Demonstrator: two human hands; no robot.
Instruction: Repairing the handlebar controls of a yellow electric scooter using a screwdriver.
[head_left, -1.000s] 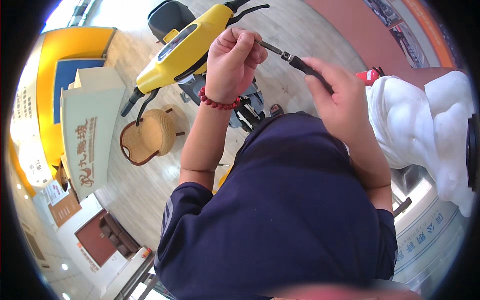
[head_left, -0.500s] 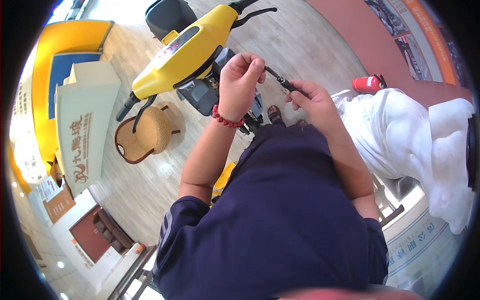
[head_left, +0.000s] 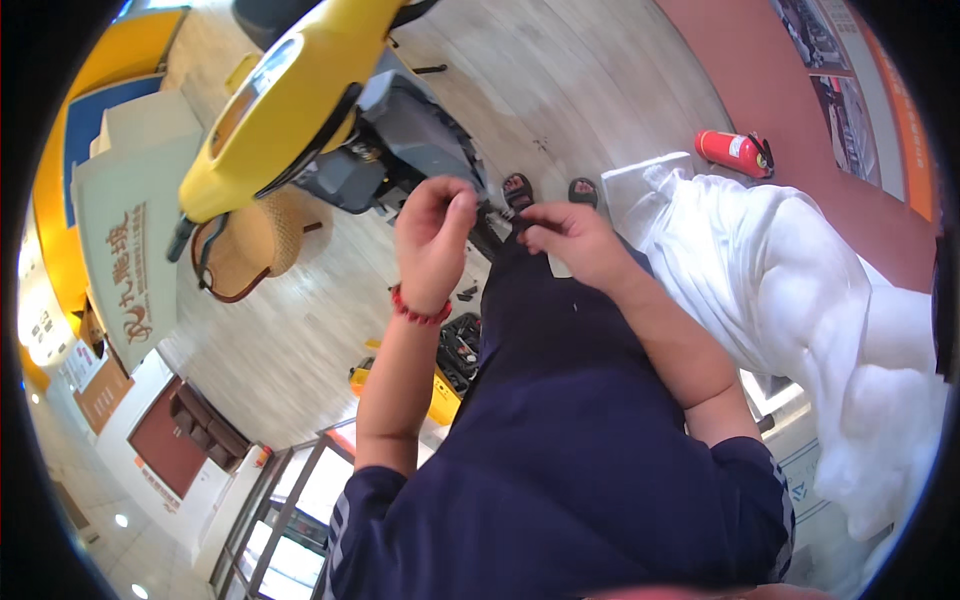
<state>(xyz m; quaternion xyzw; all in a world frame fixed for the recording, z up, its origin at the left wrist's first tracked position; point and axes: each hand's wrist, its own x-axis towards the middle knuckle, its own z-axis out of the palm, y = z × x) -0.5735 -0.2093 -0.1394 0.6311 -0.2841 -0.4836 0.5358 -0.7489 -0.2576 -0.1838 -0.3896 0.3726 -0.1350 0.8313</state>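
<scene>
My left hand, with a red bead bracelet at the wrist, has its fingers curled in and the thumb against them. Whatever lies inside those fingers is hidden. My right hand pinches a slim dark screwdriver-like tool, whose thin end points toward the left hand; it is small and partly covered. Both hands are in front of my dark clothes. Beyond the left hand stands a yellow scooter with its grey inner front exposed; neither hand touches it.
A tool case with a yellow edge and black tools lies on the floor below my left forearm. At left are a wicker chair and a pale counter. A white-draped object and a red fire extinguisher stand at right.
The view has shifted, so the scooter sits further left and the tool case shows more. Both hands are lower in the picture, and less of the tool in the right hand is visible.
</scene>
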